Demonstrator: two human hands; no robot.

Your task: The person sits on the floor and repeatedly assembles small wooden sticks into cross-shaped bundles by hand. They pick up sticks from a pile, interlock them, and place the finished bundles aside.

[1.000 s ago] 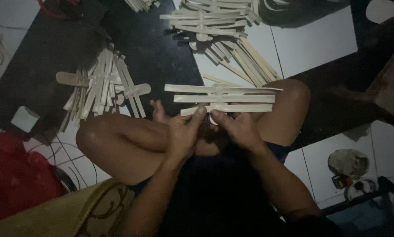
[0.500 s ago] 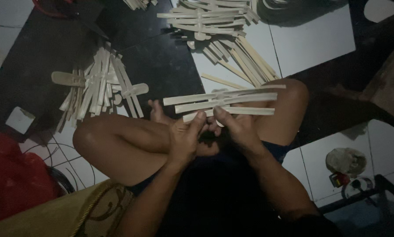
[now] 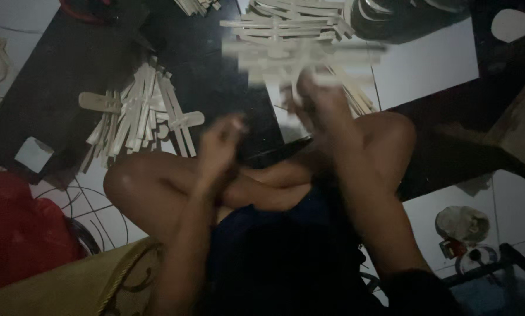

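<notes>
Holding a bundle of thin wooden strips over the floor pile

Looking down from the head view, the person sits cross-legged on a tiled floor (image 3: 426,64) with a dark mat (image 3: 69,76) spread over part of it. The right hand (image 3: 321,102) is raised and closed around the lower end of a bundle (image 3: 303,55) of pale flat strips laid crosswise. The bundle is blurred, so its exact make-up cannot be told, but it sits above the right knee and in front of a larger heap (image 3: 292,20) of similar pieces lying on the floor.

By their look the strips are light, thin and stiff, likely to snap if bent hard and apt to slide against one another. A grip near the crossing point, where the pieces overlap, seems the safest hold.

The left hand (image 3: 218,143) hangs lower, over the crossed legs, fingers curled loosely. It appears to hold nothing, though blur makes that uncertain, and it is apart from the bundle.

To the left, a second pile (image 3: 139,114) of strips lies fanned out on the mat, well apart from both hands. A red bag (image 3: 22,234) and a yellow cloth (image 3: 69,281) sit near the left knee.
</notes>
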